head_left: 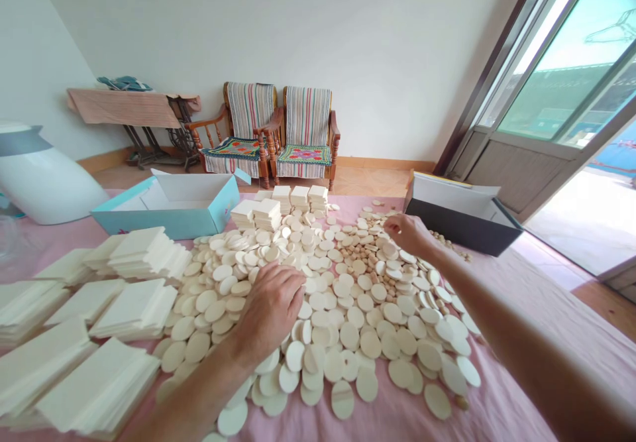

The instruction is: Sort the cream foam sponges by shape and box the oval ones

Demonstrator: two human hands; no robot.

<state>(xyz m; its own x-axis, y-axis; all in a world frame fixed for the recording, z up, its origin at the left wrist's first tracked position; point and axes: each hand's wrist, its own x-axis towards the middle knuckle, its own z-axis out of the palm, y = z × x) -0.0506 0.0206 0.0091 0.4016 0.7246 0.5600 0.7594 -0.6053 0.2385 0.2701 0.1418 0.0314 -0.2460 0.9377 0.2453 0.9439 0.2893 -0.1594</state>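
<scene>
A broad pile of round pale wooden discs [342,285] covers the middle of the pink cloth. Small wooden balls [358,266] lie among them. My left hand [272,303] rests over the left part of the pile, its fingers together and curled down; anything under them is hidden. At the far right of the pile is my right hand [408,234], with thumb and fingers drawn into a pinch close above the discs. I cannot make out what is between those fingertips.
Stacks of square wooden tiles [132,309] stand at left, smaller tile stacks [268,213] behind the pile. A light-blue box [201,220] and a black box [462,223] flank the far side. A white jug [47,177] stands far left. Beyond are two chairs [304,130].
</scene>
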